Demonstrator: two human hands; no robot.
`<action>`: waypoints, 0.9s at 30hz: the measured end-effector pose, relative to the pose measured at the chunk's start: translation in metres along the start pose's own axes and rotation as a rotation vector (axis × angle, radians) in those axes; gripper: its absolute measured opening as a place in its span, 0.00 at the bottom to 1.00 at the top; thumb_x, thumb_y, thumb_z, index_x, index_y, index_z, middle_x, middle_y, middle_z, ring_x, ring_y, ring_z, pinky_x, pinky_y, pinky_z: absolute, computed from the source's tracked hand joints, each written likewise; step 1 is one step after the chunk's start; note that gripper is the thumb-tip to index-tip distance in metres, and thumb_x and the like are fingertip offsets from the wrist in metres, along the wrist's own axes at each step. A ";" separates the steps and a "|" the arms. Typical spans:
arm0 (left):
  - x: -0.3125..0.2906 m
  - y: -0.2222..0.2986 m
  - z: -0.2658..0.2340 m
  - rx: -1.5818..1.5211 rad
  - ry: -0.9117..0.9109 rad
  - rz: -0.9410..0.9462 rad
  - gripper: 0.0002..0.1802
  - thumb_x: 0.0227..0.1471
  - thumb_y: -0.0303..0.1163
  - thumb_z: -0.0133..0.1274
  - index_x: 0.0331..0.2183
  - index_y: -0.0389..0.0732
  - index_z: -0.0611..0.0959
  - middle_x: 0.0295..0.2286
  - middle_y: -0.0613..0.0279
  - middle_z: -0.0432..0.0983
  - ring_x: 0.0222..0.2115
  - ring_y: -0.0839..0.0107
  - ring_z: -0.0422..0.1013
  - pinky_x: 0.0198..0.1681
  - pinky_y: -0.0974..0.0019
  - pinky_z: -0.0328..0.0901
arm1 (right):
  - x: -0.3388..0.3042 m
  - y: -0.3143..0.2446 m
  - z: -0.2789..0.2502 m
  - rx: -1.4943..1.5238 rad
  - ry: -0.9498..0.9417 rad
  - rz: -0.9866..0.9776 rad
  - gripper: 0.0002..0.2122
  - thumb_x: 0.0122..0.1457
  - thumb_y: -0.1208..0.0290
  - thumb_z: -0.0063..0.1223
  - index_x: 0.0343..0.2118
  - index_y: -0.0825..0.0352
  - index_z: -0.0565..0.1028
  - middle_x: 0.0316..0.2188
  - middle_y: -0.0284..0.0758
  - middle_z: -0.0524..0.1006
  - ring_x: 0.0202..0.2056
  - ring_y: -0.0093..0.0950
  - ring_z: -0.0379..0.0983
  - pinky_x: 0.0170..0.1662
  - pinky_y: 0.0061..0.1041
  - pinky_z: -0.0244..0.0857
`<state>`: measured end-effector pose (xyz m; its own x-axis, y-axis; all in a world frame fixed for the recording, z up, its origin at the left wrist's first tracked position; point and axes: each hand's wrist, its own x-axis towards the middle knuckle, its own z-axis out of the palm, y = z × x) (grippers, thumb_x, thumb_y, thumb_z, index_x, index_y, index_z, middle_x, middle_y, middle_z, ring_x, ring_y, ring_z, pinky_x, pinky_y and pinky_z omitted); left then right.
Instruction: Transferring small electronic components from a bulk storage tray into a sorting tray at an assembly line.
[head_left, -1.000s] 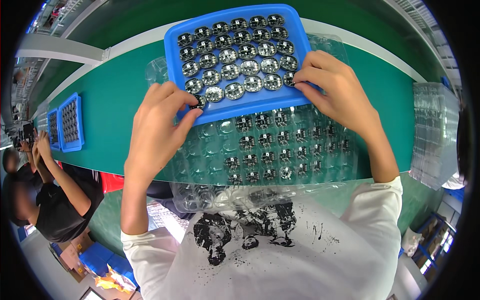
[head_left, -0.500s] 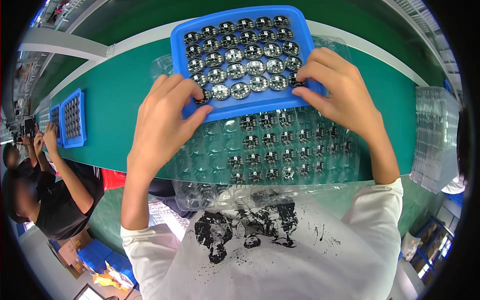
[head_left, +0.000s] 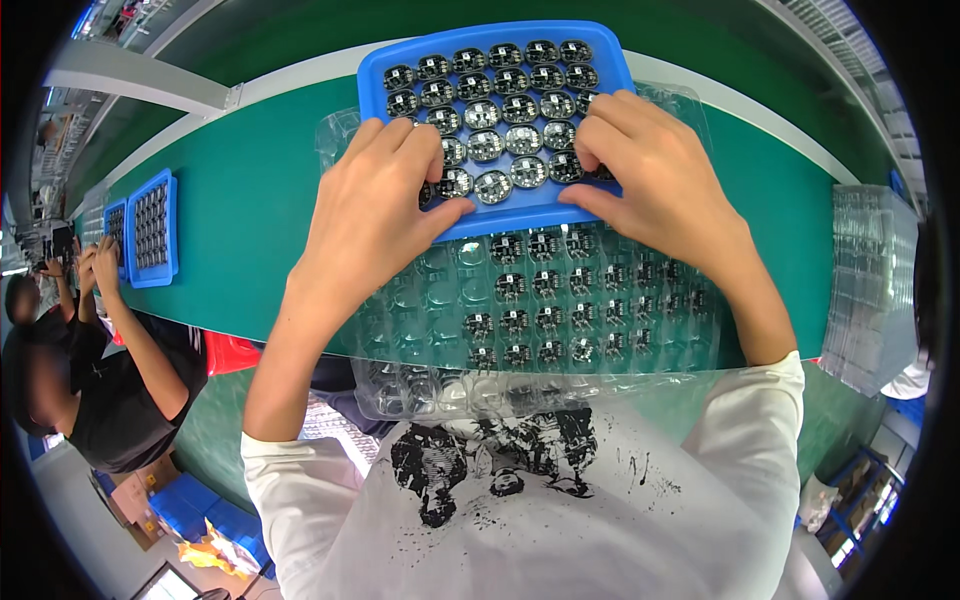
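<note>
A blue tray [head_left: 510,219] holds rows of small round circuit boards [head_left: 524,139], dark with silvery parts. Over its front left corner is my left hand [head_left: 385,195], fingers curled and thumb low, closed about a board at the end of the front row; the fingers hide most of that board. At the right side my right hand [head_left: 655,170] bends its fingers and thumb around another end board, partly hidden. Beneath and nearer to me lies a clear plastic blister tray [head_left: 430,320], its right-hand pockets holding several small boards.
Stacked clear blister trays [head_left: 865,290] stand at the right end of the green table [head_left: 255,220]. On the left, more blue trays [head_left: 172,235] with boards lie by a co-worker's hands [head_left: 100,265]. A red stool [head_left: 230,352] is below the table edge.
My left hand has shifted right and inward over the front row, covering more boards. My right hand has edged left. The blue tray appears slightly lower and further right in view.
</note>
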<state>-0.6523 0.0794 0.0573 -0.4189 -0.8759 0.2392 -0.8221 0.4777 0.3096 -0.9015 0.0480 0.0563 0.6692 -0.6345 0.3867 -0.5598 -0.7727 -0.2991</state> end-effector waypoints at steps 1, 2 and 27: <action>0.001 0.001 -0.001 -0.014 0.005 0.012 0.22 0.29 0.31 0.70 0.24 0.40 0.72 0.24 0.63 0.69 0.28 0.61 0.67 0.29 0.59 0.64 | 0.002 -0.001 0.002 -0.009 0.000 -0.008 0.18 0.35 0.73 0.69 0.24 0.64 0.66 0.25 0.34 0.67 0.31 0.36 0.67 0.31 0.34 0.61; 0.002 0.002 0.000 -0.012 0.006 0.014 0.22 0.29 0.31 0.70 0.24 0.40 0.72 0.24 0.63 0.69 0.28 0.61 0.67 0.29 0.59 0.64 | 0.004 -0.002 0.004 -0.018 0.000 -0.017 0.18 0.35 0.73 0.69 0.24 0.64 0.66 0.25 0.34 0.67 0.31 0.36 0.67 0.31 0.34 0.61; 0.032 0.003 0.000 -0.174 0.211 0.250 0.10 0.45 0.26 0.58 0.32 0.35 0.77 0.33 0.55 0.73 0.37 0.56 0.70 0.41 0.58 0.65 | 0.011 0.088 -0.007 0.116 0.483 0.189 0.08 0.62 0.71 0.48 0.36 0.72 0.76 0.35 0.35 0.77 0.37 0.25 0.73 0.43 0.22 0.65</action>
<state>-0.6680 0.0527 0.0655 -0.4949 -0.7065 0.5059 -0.6189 0.6952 0.3655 -0.9466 -0.0272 0.0401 0.2457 -0.7042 0.6661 -0.5732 -0.6597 -0.4860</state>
